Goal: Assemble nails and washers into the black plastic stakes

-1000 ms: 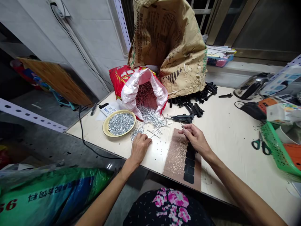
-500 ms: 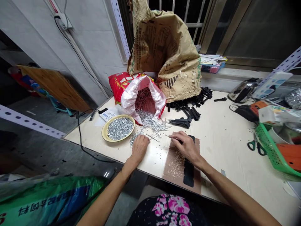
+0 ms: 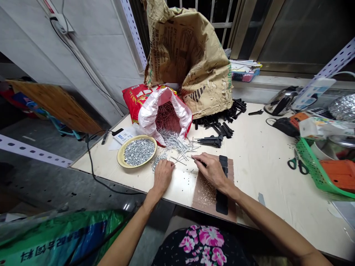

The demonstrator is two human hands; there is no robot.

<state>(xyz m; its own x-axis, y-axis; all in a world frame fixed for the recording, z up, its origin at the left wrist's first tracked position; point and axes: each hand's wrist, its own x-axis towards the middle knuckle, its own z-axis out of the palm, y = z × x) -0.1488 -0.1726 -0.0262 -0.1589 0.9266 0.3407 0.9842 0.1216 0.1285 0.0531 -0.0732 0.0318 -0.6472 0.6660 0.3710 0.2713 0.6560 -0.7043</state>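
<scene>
My left hand [image 3: 163, 175] rests on the table with its fingers curled together; whatever may be in its fingertips is hidden. Beside it lie loose small metal rings [image 3: 159, 161], and a yellow dish [image 3: 119, 161] heaped with similar small metal pieces stands to its left. My right hand [image 3: 211, 169] is closed in a pinch around a thin metal rod [image 3: 190, 157], whose tip points left; a dark part shows between the fingers. Below that hand is a brown board [image 3: 202, 201] with pale crumbs and black pads [image 3: 222, 202]. Ahead lies a pile of long silver rods [image 3: 181, 145].
A red and white sack [image 3: 142, 120] of rods lies open behind the pile. Next to it stands a big brown paper bag [image 3: 213, 92], with black plastic parts [image 3: 212, 140] in front. Scissors [image 3: 298, 162] and a green basket [image 3: 310, 162] are at the right.
My right hand has shifted slightly left, closer to the left hand, with the rod still in its fingers. The view has turned a little; the left hand stays near the rings.
</scene>
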